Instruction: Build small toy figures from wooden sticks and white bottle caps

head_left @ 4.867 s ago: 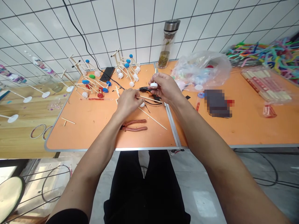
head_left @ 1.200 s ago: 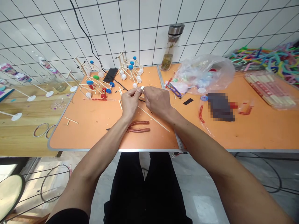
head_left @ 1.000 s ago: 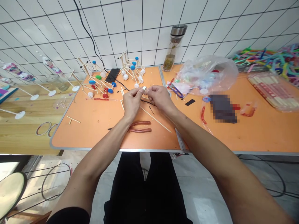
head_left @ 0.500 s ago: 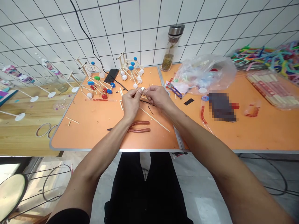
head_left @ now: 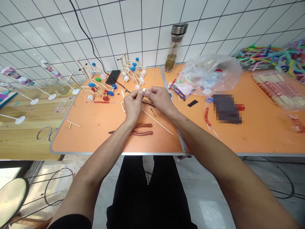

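Observation:
Over the orange table point(head_left: 100, 140), my left hand point(head_left: 133, 103) and my right hand point(head_left: 159, 100) meet at the fingertips. Both are closed in a pinch on a small white piece point(head_left: 144, 90), mostly hidden by the fingers. Below my right hand lies a thin wooden stick point(head_left: 158, 122), with a short dark strip point(head_left: 153, 112) beside it. Pliers with brown-red handles point(head_left: 143, 129) rest partly behind my left forearm. Just left of my left hand are some small joined sticks point(head_left: 123, 106).
Behind my hands stand stick models with coloured caps point(head_left: 101, 79) and another stick model point(head_left: 133, 70). A glass bottle point(head_left: 175, 47), purple-handled snips point(head_left: 178, 91) and a plastic bag point(head_left: 209, 74) are at the back right. A black cable point(head_left: 95, 51) runs down the wall.
My right thumb and fingers have closed further over the white piece, so less of it shows. A red-printed wrapper piece at the right has slid farther right.

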A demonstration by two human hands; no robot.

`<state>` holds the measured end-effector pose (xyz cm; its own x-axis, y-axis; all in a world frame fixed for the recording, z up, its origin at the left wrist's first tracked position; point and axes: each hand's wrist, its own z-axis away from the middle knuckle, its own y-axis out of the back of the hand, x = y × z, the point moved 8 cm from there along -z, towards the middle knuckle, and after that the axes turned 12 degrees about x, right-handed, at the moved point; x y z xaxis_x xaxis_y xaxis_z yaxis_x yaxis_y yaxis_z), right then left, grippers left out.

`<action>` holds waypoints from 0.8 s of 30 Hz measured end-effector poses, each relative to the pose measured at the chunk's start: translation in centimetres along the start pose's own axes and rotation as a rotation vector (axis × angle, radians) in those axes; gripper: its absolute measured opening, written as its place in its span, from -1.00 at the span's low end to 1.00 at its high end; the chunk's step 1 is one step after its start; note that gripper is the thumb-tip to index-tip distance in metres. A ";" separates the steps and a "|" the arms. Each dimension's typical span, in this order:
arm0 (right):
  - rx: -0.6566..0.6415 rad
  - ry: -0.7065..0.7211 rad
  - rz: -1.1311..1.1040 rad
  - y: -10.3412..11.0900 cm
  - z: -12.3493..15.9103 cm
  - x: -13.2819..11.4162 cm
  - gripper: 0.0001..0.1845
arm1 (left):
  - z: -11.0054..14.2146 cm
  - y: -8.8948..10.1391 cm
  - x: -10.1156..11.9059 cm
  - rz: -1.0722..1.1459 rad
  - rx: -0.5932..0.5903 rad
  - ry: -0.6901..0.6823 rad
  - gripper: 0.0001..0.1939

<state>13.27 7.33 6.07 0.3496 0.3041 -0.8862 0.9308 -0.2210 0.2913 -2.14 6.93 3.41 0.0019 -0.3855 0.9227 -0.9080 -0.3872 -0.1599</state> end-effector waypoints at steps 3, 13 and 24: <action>0.035 -0.002 -0.010 0.1 -0.1 0.1 -0.63 | -0.1 -0.1 -0.1 0.002 -0.003 0.015 -0.86; 0.044 0.054 0.060 0.5 -0.5 0.5 -0.66 | -0.7 -0.5 -0.9 0.105 -0.080 0.095 -0.82; 0.087 0.214 0.200 1.0 0.1 -1.0 -0.74 | 0.1 -0.5 -0.1 0.103 -0.061 0.055 -0.81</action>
<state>13.79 6.70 7.22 0.5482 0.4325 -0.7159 0.8318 -0.3717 0.4123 -1.65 7.12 3.39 -0.1141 -0.3738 0.9205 -0.9260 -0.2956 -0.2348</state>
